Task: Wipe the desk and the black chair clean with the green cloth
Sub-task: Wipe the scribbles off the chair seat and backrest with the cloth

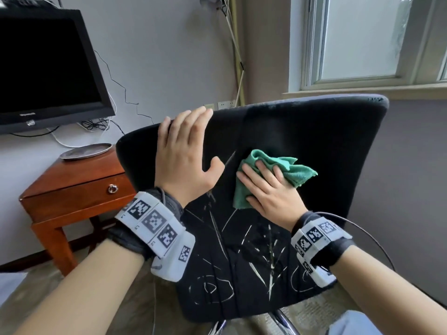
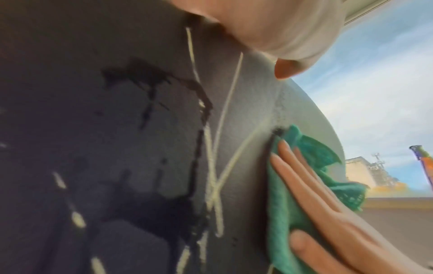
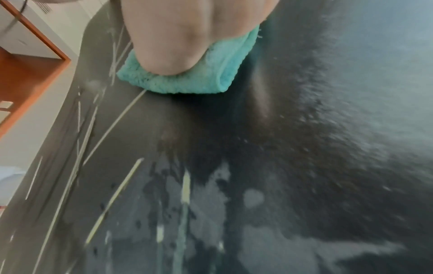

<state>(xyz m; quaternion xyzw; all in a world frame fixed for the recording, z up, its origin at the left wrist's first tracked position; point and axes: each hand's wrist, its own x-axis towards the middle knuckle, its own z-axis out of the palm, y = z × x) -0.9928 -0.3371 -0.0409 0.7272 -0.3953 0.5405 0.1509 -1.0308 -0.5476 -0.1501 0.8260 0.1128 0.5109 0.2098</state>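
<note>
Black chair (image 1: 302, 131), streaked with pale scribbled lines. Green cloth (image 1: 285, 170). Reddish-brown wooden table (image 1: 72, 189); black-and-white checkered wristbands (image 1: 154, 223).

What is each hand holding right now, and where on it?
The right hand presses flat on the middle of the crumpled green cloth against the black chair. The left hand rests open on the chair's top edge, gripping nothing.

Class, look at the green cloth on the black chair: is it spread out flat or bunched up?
Bunched. The green cloth lies crumpled in folds under the right hand, pressed against the black chair.
</note>
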